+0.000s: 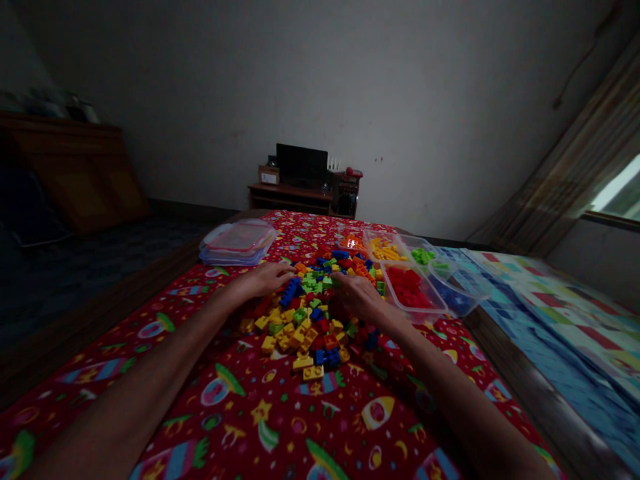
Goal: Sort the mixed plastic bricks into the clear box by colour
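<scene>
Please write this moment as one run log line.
left hand: at toy-brick pile; right hand: same pile; grips: unclear; red bricks: in clear container

Head-worn view from above and behind the left hand [274,275] and right hand [359,295], facing forward and down. The red cloth [290,423] lies near; the wall [200,87], far.

The grey wall [200,100] is dim; a wooden cabinet [75,170] stands left; a curtain [565,170] edges the window [620,190].

Brick pile [300,330] on cloth [280,413]. Stacked lids [237,243] left of pile; containers [423,311] holding bricks [407,287] right. Monitor [303,165] on stand [290,193] behind cloth. Bedding [565,300] far right.
</scene>
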Action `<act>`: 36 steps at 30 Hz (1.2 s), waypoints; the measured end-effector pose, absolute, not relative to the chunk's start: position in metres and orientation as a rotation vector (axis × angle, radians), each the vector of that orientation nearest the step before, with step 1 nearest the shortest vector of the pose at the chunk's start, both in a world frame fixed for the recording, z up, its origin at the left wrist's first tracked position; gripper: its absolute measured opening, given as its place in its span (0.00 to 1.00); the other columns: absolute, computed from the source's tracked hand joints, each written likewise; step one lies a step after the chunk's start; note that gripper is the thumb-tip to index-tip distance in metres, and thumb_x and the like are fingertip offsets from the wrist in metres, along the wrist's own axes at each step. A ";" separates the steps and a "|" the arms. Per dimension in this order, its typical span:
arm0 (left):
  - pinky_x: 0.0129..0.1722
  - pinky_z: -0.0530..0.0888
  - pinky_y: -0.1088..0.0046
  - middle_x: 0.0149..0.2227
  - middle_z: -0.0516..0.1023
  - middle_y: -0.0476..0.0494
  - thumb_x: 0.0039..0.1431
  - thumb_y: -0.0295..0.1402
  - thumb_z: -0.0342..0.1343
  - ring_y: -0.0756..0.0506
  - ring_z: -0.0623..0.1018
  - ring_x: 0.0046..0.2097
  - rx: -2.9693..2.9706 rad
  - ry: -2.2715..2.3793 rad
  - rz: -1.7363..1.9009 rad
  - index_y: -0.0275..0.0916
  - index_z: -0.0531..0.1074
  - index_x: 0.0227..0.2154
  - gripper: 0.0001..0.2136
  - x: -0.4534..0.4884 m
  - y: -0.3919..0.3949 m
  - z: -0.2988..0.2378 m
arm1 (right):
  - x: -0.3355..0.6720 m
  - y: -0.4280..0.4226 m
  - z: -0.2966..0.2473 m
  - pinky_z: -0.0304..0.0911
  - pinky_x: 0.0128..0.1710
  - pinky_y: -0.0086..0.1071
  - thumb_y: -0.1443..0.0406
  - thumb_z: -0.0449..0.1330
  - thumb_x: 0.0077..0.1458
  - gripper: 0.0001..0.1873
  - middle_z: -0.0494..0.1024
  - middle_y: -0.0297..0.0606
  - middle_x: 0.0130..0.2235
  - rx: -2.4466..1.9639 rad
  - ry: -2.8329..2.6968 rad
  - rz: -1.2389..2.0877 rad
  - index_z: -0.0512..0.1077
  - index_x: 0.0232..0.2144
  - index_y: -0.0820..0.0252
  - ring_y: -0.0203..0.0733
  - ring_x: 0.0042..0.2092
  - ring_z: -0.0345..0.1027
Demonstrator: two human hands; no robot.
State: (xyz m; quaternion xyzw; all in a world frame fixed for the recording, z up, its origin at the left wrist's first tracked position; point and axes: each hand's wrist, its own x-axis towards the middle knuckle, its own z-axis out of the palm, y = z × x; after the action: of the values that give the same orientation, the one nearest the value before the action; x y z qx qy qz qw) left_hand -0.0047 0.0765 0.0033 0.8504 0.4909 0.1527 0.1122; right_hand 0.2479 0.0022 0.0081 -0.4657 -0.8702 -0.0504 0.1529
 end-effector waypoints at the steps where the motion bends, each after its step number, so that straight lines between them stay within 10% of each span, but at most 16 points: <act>1: 0.45 0.71 0.71 0.45 0.80 0.41 0.54 0.41 0.46 0.42 0.77 0.46 2.493 1.411 0.425 0.38 0.76 0.45 0.21 -0.005 0.076 0.003 | 0.249 0.003 0.007 0.41 0.26 0.29 0.69 0.51 0.59 0.12 0.72 0.37 0.29 -1.344 -2.486 -0.166 0.67 0.44 0.64 0.34 0.26 0.56; 8: 0.29 0.68 0.75 0.28 0.79 0.47 0.56 0.48 0.46 0.45 0.75 0.30 2.434 1.295 0.472 0.37 0.78 0.28 0.21 -0.002 0.066 0.020 | 0.254 0.000 0.007 0.46 0.28 0.28 0.65 0.51 0.59 0.14 0.75 0.41 0.32 -1.364 -2.387 -0.184 0.67 0.47 0.63 0.37 0.30 0.62; 24: 0.33 0.69 0.73 0.30 0.78 0.43 0.48 0.42 0.54 0.44 0.76 0.33 2.621 1.260 0.461 0.39 0.78 0.25 0.13 0.012 0.062 0.022 | 0.283 0.012 0.031 0.46 0.26 0.27 0.62 0.54 0.58 0.10 0.73 0.35 0.25 -1.530 -2.148 -0.173 0.73 0.34 0.61 0.34 0.26 0.60; 36: 0.29 0.72 0.72 0.27 0.78 0.48 0.43 0.54 0.57 0.44 0.77 0.31 1.946 1.216 0.858 0.38 0.74 0.31 0.23 0.019 0.056 0.032 | 0.411 0.081 0.076 0.60 0.38 0.32 0.59 0.54 0.57 0.18 0.78 0.55 0.41 -2.238 -1.632 -0.313 0.75 0.40 0.69 0.49 0.45 0.70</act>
State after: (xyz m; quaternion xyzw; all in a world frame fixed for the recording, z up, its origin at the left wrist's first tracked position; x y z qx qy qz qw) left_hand 0.0193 0.0563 0.0321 0.7473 0.4669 0.3295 0.3390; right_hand 0.4114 0.0805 0.0759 -0.7903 -0.5763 -0.1106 0.1763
